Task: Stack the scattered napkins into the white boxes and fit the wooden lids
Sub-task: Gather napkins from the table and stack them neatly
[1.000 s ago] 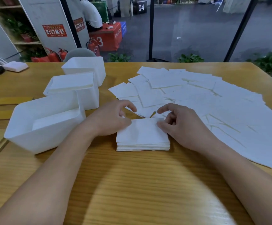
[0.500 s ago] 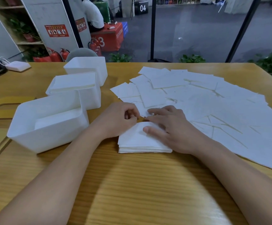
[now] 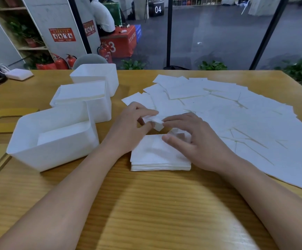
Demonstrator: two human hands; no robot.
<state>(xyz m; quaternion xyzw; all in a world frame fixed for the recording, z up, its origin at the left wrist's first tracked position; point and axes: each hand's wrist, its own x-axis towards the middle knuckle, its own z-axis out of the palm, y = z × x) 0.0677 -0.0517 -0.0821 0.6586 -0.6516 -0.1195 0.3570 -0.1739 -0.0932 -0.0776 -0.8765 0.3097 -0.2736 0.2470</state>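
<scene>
- Wooden table: napkins scattered right, three white boxes left.
- One napkin pinched by left hand; right hand released, above stack.
- Fire extinguishers seen far left.

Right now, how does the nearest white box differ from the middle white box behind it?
The nearest white box holds a low pile of napkins, well below its rim; the middle white box is filled to the rim. The nearest box sits angled to the table edge; the middle box sits squarer. Both are white, open-topped, with no wooden lid fitted.
</scene>
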